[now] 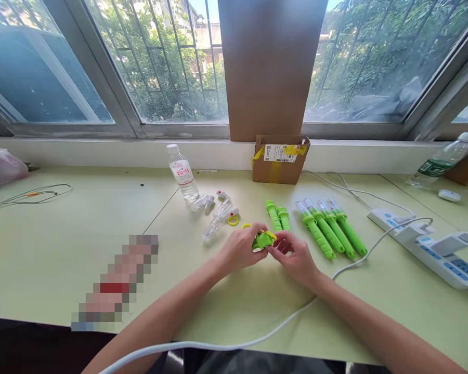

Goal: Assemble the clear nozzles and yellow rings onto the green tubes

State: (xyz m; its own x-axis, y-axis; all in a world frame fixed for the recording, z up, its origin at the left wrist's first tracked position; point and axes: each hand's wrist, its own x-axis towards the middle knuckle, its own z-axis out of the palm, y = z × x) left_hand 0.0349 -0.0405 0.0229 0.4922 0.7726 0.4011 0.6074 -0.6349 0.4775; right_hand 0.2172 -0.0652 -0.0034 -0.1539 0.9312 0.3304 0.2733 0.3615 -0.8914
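Observation:
My left hand (244, 246) is closed around a green ribbed plastic piece (262, 240). A yellow ring (271, 235) lies against the side of that piece facing my right hand (292, 254), whose thumb and fingers pinch at the ring. Just beyond my hands lie two green tubes without see-through tops (273, 214). Several green tubes with transparent tops (323, 228) are lined up to the right. On the left are several transparent plastic caps (218, 221), some with red dots. Beside them rests a loose yellow ring (233, 221), and another yellow ring (246, 226) is partly hidden by my left hand.
A water bottle (182, 174) stands behind the caps, and a cardboard box (276, 169) against the sill. On the right are a power strip (429, 249) and another bottle (437, 161). A white cable (288, 319) crosses under my right forearm. A blurred patch (117, 280) covers something at left.

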